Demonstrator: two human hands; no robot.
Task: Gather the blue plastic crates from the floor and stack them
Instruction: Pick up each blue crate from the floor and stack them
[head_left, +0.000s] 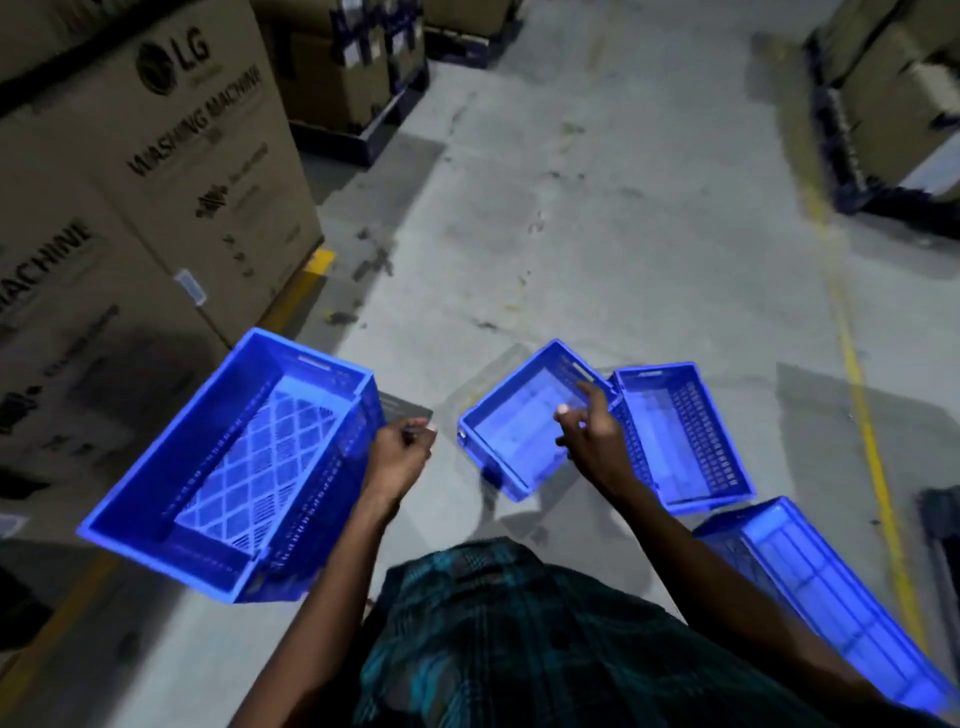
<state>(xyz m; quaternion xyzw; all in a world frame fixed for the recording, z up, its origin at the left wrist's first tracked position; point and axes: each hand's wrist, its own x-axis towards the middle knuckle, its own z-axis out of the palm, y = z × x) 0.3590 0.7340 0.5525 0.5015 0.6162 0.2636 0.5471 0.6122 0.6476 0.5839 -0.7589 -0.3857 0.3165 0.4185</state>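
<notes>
A large blue crate (228, 467) with a lattice bottom hangs tilted at the left, and a second crate seems nested inside it. My left hand (402, 454) grips its right wall with curled fingers. A smaller blue crate (498, 441) lies on the floor in the middle. My right hand (589, 428) hovers over its right side, fingers loosely spread and holding nothing. Another blue crate (680, 431) lies just to its right, touching it. Lower right, one more blue crate (815, 592) lies on the floor, partly hidden by my right arm.
Tall cardboard washing-machine boxes (130, 208) line the left side. More boxes on dark pallets stand at the back (353, 78) and at the right (893, 104). Yellow floor lines (857, 374) run along both sides of the grey concrete aisle (597, 234).
</notes>
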